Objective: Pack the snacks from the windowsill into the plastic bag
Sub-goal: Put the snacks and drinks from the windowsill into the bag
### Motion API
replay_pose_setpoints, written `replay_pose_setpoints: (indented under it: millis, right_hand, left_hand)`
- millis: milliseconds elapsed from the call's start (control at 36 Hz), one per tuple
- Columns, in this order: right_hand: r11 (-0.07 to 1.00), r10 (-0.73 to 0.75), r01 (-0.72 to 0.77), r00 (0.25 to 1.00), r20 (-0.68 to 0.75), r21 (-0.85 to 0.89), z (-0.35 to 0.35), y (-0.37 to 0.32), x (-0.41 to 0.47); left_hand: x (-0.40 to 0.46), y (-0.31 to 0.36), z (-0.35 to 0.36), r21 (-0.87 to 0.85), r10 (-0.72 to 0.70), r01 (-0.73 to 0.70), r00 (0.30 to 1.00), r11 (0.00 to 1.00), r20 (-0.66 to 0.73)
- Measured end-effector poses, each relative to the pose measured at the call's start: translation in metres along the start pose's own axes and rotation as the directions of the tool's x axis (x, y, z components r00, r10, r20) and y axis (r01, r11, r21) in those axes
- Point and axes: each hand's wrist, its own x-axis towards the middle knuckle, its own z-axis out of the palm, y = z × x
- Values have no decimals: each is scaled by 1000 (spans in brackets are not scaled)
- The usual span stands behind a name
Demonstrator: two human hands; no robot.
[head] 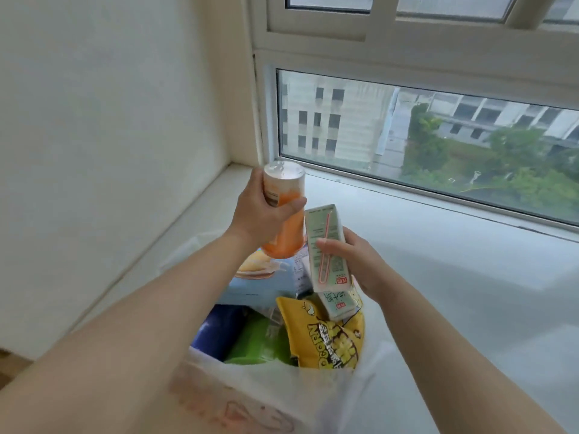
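With left hand (257,211) wrapped round the orange can (283,211) and right hand (354,261) gripping the carton (326,245), lower both upright into the bag (275,386), beside the popcorn (332,339).

plastic bag (269,386) rim blurred, blue packet (216,330) mostly hidden beneath snacks

Two drink cartons (326,245), one orange canister (283,208), perhaps four packets (332,336).
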Motion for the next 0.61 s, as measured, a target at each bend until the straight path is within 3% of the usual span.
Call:
replay_pose_setpoints:
  millis: [83,139,250,333,417,528,611]
  right_hand:
    - [992,54,-56,998,-19,-110,27,4,-2]
    - [965,103,-103,995,-13,-241,42,7,-5]
    - [823,230,-187,973,13,-536,60,6,-6]
    - [782,247,-251,965,-85,-571,70,3,-7]
    - [723,151,-247,968,-201,-645,76,-2,-8]
    - [659,92,-220,973,-214,-719,84,5,-18]
    - [693,121,-231,971,-206,-683,82,12,-24]
  left_hand:
    - [-18,-22,-13,138,5,0,999,990,-33]
    - [-25,-33,-23,112,-46,56,994,992,-95]
    - [-22,-43,-34,126,-88,100,991,987,-98]
    - [-20,-42,-35,216,-37,51,997,975,-67]
    - [-18,-36,-34,286,54,-48,998,957,-12]
    - [-16,-37,-29,362,134,-172,983,916,129]
    - [-11,-35,-23,389,170,-225,970,893,172]
